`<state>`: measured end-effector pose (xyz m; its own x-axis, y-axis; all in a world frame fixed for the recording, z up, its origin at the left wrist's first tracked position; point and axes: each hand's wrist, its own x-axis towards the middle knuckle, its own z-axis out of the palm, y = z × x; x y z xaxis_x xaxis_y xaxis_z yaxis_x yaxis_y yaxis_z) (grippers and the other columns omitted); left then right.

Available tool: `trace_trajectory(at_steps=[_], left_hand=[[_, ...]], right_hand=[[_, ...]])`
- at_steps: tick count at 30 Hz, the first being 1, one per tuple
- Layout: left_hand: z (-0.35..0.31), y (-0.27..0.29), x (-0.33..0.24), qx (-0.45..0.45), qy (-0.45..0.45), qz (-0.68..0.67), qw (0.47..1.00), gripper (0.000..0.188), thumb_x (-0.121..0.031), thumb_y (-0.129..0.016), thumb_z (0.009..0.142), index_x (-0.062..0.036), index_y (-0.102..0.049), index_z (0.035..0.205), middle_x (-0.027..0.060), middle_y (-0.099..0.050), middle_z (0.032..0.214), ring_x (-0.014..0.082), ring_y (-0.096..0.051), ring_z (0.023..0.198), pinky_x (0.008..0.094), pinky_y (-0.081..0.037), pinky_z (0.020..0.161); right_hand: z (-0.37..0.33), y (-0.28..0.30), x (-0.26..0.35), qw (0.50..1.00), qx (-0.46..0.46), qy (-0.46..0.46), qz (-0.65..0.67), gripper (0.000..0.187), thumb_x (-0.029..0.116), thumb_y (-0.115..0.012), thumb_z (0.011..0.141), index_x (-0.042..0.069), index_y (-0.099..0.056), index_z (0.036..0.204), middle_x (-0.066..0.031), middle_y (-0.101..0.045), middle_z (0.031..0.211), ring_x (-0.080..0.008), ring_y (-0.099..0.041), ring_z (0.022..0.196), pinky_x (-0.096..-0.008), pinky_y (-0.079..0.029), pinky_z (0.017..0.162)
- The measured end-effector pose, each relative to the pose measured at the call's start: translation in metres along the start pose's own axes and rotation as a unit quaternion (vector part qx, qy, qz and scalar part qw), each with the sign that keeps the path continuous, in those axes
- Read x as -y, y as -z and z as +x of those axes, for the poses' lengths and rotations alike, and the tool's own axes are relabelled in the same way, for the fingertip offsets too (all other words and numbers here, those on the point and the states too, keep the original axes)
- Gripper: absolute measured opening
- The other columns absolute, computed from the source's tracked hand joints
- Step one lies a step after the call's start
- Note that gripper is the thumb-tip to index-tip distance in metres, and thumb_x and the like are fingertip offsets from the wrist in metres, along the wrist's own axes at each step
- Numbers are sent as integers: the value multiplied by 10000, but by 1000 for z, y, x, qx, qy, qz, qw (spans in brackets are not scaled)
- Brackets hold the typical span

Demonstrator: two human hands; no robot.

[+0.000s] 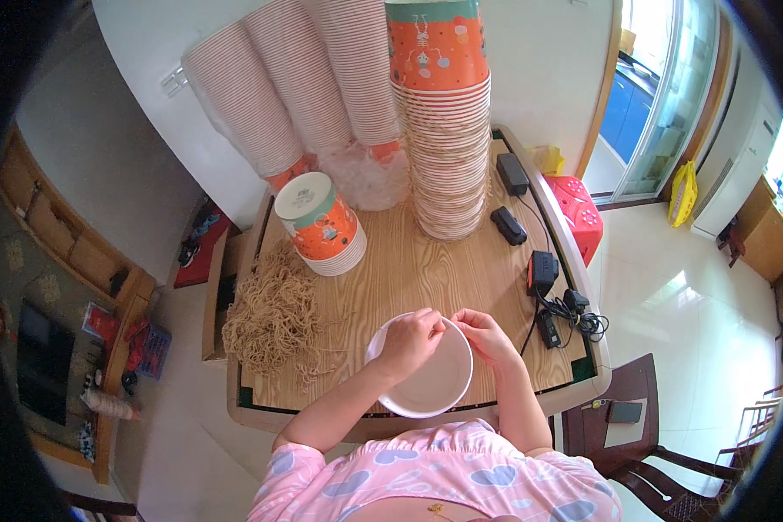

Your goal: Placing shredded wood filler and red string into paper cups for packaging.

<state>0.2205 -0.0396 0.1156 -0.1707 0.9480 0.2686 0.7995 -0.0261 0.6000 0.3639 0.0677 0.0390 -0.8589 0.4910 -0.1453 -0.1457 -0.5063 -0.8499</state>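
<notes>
A paper bucket (439, 383) with a white inside stands mouth-up at the table's near edge, against my body. My left hand (415, 339) reaches across its mouth, fingers pinched together at the far right rim; whatever they hold is too small to make out. On the outer side of that same rim, my right hand (487, 335) closes thumb and fingers on the edge. The fingertips of both hands nearly meet. Left of the bucket lies a loose heap of tan strings (274, 317). Behind that heap, a short stack of orange and green paper buckets (326, 226) sits upside down.
A tall stack of upside-down buckets (444, 148) rises at the back, tan strings hanging along it. Wrapped bucket stacks (244, 104) lean on the wall. Black adapters and cables (574, 313) line the table's right side. A red stool (574, 213) and dark chair (618, 409) stand beyond.
</notes>
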Motion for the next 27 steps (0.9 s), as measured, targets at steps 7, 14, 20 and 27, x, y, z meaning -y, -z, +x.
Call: trace_trajectory(at_steps=[7, 14, 20, 27], left_hand=[[0, 0, 2, -2, -3, 0, 1000, 110, -81, -663, 734, -33, -565, 745, 114, -605, 758, 308, -615, 729, 402, -485, 639], [0, 1, 0, 4, 8, 2, 1000, 112, -81, -662, 737, -33, -561, 748, 118, -602, 762, 310, -614, 738, 402, -484, 645], [0, 2, -1, 1, 8, -3, 1000, 125, -70, -674, 731, -43, -582, 812, 112, -605, 813, 300, -618, 783, 394, -494, 673], [3, 9, 4, -39, 6, 34, 999, 354, -98, -710, 728, -77, -606, 1066, 113, -568, 1055, 300, -607, 914, 388, -506, 778]], right_hand=[[-1, -15, 11, 1000, -19, 10, 14, 116, 132, -538, 933, 21, -565, 958, -11, -593, 878, -68, -571, 767, -189, -472, 646], [1, -4, 4, 999, 17, -8, 47, 112, 158, -550, 930, 48, -572, 933, 29, -579, 846, -51, -553, 763, -180, -455, 669], [7, -3, -4, 999, -19, 39, 21, 126, 173, -540, 938, 52, -564, 918, 38, -558, 804, -38, -518, 727, -174, -420, 621], [9, -21, 16, 986, -98, 111, -83, 118, 167, -546, 934, 52, -546, 907, 39, -537, 787, -38, -500, 712, -179, -420, 630]])
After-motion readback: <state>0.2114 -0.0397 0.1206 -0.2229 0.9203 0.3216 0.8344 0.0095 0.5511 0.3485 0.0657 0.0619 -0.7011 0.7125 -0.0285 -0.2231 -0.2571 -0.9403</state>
